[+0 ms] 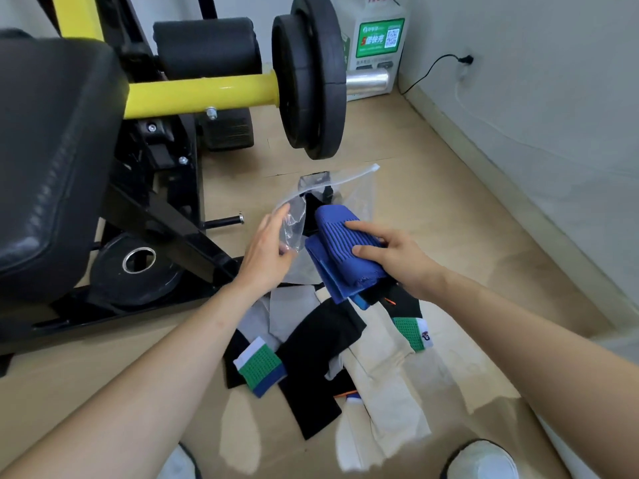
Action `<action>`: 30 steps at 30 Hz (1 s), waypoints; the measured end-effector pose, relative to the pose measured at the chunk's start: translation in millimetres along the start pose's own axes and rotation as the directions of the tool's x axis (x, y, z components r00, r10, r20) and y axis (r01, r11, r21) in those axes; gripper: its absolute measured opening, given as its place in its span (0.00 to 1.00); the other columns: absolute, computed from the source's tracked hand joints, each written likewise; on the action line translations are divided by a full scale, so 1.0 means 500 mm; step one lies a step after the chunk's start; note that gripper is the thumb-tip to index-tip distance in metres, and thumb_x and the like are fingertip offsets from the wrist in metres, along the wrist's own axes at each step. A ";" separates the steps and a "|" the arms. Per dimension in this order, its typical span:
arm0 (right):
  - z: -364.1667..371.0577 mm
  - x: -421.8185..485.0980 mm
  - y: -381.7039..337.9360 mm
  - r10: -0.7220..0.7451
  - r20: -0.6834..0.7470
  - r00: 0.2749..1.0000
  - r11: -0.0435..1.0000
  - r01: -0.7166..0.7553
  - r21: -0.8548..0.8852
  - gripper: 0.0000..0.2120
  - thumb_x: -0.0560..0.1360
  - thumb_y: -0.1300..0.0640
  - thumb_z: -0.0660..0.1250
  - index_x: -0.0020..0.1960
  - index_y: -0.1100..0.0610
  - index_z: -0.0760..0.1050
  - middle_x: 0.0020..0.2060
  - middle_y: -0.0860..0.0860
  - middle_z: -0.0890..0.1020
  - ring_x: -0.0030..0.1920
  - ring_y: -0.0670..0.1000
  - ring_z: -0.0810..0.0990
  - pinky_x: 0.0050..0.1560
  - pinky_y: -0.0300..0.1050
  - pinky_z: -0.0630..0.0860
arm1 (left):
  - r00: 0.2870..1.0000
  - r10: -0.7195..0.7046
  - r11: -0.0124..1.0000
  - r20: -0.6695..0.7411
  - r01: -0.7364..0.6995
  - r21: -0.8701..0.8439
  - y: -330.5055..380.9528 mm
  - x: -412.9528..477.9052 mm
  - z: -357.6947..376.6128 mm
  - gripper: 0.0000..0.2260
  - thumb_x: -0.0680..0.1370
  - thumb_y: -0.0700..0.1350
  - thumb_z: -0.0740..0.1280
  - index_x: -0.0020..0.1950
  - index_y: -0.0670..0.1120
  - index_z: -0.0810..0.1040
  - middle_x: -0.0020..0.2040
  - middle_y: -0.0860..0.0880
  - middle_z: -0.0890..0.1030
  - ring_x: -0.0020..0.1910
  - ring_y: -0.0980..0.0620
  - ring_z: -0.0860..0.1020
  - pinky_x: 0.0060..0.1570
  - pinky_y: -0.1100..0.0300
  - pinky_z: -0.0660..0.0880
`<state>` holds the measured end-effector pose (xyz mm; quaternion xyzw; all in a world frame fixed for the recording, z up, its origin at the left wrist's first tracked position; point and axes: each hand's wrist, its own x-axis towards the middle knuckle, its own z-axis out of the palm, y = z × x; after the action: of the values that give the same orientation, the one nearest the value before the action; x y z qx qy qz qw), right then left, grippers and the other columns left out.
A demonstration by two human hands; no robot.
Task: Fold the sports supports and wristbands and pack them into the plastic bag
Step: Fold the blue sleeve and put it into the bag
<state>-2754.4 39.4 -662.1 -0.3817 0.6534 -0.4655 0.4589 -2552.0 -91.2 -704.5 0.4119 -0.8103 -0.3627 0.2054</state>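
My right hand (394,255) grips a folded blue support (340,252), its front end at the mouth of a clear plastic zip bag (352,191). My left hand (268,250) pinches the bag's near edge and holds it open above the floor. Something black lies inside the bag. Below my hands a pile lies on the floor: a black sleeve (318,354), cream sleeves (383,371), a grey piece (287,312) and two green, white and blue wristbands (261,368) (413,331).
A gym machine stands at the left with a black padded seat (52,160), a yellow bar (200,93) and black weight plates (311,74). Another plate (138,267) lies on the floor. A white kiosk (375,46) and the wall (518,98) are at the right. My shoes (484,459) show at the bottom.
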 end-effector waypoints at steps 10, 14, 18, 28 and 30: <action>0.089 0.180 -0.023 0.241 -0.371 0.897 0.946 -0.131 0.297 0.21 0.74 0.62 0.72 0.66 0.52 0.76 0.59 0.55 0.80 0.54 0.54 0.83 0.54 0.47 0.81 | 0.997 0.082 0.980 -0.016 -0.083 -0.181 0.029 0.014 -0.039 0.43 0.70 0.36 0.77 0.79 0.55 0.60 0.73 0.55 0.66 0.48 0.60 0.78 0.51 0.69 0.75; 0.068 0.157 0.019 0.316 -0.422 0.850 0.912 -0.395 -0.112 0.19 0.74 0.62 0.71 0.65 0.57 0.77 0.61 0.57 0.80 0.57 0.54 0.79 0.63 0.49 0.76 | 0.997 0.016 0.993 -0.080 -0.025 -0.115 0.023 0.014 -0.050 0.47 0.70 0.36 0.77 0.81 0.56 0.56 0.73 0.54 0.62 0.61 0.58 0.73 0.61 0.60 0.72; 0.042 0.094 0.042 0.343 -0.352 0.871 0.799 -0.467 -0.379 0.20 0.74 0.60 0.72 0.65 0.59 0.78 0.57 0.57 0.82 0.53 0.56 0.81 0.58 0.47 0.78 | 0.998 0.055 0.995 0.027 -0.053 -0.086 0.032 0.008 -0.031 0.52 0.69 0.35 0.78 0.80 0.63 0.51 0.67 0.56 0.59 0.41 0.59 0.78 0.50 0.60 0.80; 0.113 0.195 0.028 0.356 -0.359 0.863 0.933 -0.310 0.181 0.24 0.75 0.61 0.73 0.70 0.57 0.73 0.63 0.57 0.78 0.56 0.54 0.78 0.57 0.44 0.76 | 0.974 0.156 0.975 0.165 -0.124 -0.186 0.071 0.051 -0.064 0.52 0.69 0.32 0.77 0.82 0.57 0.50 0.73 0.60 0.57 0.44 0.63 0.81 0.43 0.66 0.79; 0.123 0.235 0.031 0.408 -0.413 0.814 0.906 -0.303 0.296 0.25 0.76 0.61 0.72 0.71 0.58 0.70 0.65 0.58 0.77 0.61 0.56 0.78 0.64 0.49 0.75 | 0.969 0.150 0.979 0.196 -0.117 -0.168 0.069 0.067 -0.077 0.53 0.69 0.34 0.78 0.82 0.60 0.50 0.72 0.64 0.55 0.48 0.57 0.82 0.45 0.63 0.80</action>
<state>-2730.5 -80.8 -714.9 -0.0767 0.7494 -0.5170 0.4065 -2564.8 -120.7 -652.1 0.2989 -0.8225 -0.4510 0.1753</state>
